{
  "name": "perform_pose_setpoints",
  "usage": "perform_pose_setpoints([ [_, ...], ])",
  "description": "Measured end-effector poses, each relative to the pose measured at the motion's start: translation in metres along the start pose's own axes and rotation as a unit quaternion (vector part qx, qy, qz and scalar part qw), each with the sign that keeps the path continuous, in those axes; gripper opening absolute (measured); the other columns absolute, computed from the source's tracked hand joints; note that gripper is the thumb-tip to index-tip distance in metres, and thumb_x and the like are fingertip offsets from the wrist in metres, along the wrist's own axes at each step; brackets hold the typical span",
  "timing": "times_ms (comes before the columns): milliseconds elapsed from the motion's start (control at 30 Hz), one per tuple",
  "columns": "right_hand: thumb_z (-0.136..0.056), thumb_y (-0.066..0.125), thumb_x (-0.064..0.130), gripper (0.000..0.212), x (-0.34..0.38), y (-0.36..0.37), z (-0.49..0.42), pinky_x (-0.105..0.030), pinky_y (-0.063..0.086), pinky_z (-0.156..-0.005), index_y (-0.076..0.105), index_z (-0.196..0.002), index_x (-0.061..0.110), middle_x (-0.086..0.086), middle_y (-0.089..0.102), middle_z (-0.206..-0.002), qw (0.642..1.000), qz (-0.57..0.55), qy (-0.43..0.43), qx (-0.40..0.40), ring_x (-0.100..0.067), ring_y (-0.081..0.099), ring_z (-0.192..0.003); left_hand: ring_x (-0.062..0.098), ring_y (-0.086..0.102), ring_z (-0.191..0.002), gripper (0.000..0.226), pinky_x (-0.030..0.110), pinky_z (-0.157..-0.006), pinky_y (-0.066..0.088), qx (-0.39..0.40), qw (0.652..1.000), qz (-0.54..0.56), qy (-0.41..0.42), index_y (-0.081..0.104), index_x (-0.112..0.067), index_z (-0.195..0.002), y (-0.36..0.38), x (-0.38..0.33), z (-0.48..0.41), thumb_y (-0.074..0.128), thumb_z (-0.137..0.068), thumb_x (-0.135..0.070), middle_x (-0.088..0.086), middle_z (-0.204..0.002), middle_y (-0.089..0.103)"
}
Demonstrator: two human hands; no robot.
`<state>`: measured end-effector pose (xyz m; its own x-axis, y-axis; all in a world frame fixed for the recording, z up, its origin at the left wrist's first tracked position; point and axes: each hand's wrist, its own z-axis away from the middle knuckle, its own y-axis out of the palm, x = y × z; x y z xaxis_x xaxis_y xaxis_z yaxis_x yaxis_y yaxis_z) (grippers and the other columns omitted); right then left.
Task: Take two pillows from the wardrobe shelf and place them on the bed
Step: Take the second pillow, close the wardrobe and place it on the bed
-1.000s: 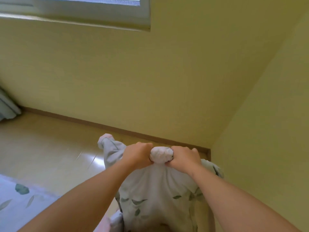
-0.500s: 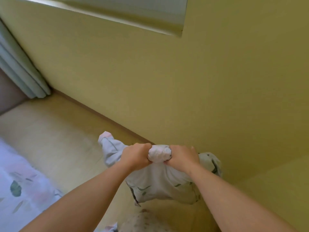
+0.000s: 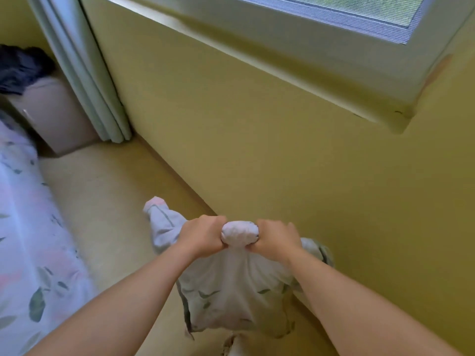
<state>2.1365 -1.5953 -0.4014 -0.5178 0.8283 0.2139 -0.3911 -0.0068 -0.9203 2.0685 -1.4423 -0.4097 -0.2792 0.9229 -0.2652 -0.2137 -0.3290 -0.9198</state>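
A white pillow [image 3: 231, 291] with a green leaf print hangs in front of me above the floor. My left hand [image 3: 203, 235] and my right hand [image 3: 276, 240] both grip its bunched upper edge, fists side by side with a knob of fabric between them. One corner of the pillow sticks out to the left of my left hand. The bed [image 3: 28, 253], covered in a matching leaf-print sheet, lies along the left edge of the view. I see no second pillow as a separate thing.
A yellow wall [image 3: 257, 137] with a window [image 3: 334, 16] and its sill runs close on the right. A pale curtain [image 3: 84, 73] hangs in the corner beside a brown cabinet [image 3: 51, 116] with dark cloth on top. Bare wooden floor [image 3: 102, 201] lies between bed and wall.
The view has swung left and up: the window, curtain, cabinet and more of the bed have come into sight. Both hands keep the same grip on the pillow.
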Motion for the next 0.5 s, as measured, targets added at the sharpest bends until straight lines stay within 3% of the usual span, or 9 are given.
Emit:
perform_pose_setpoints([
  [200, -0.083, 0.054, 0.041, 0.029, 0.039, -0.017, -0.082, -0.035, 0.034, -0.086, 0.058, -0.104, 0.022, -0.001, 0.068, -0.106, 0.997, 0.025, -0.071, 0.024, -0.024, 0.061, -0.102, 0.029, 0.061, -0.096, 0.024, 0.032, -0.064, 0.038, -0.015, 0.997, 0.013, -0.074, 0.052, -0.020, -0.095, -0.027, 0.050, -0.035, 0.056, -0.081, -0.039, 0.004, -0.102, 0.067],
  [500, -0.081, 0.054, 0.038, 0.029, 0.112, -0.036, -0.235, -0.035, 0.036, -0.085, 0.057, -0.101, 0.018, -0.002, 0.069, -0.101, 0.983, 0.042, -0.171, 0.052, -0.025, 0.060, -0.091, 0.032, 0.059, -0.101, 0.024, 0.032, -0.067, 0.038, -0.048, 0.980, 0.033, -0.190, 0.053, -0.020, -0.098, -0.065, 0.150, -0.118, 0.054, -0.082, -0.038, 0.006, -0.107, 0.066],
])
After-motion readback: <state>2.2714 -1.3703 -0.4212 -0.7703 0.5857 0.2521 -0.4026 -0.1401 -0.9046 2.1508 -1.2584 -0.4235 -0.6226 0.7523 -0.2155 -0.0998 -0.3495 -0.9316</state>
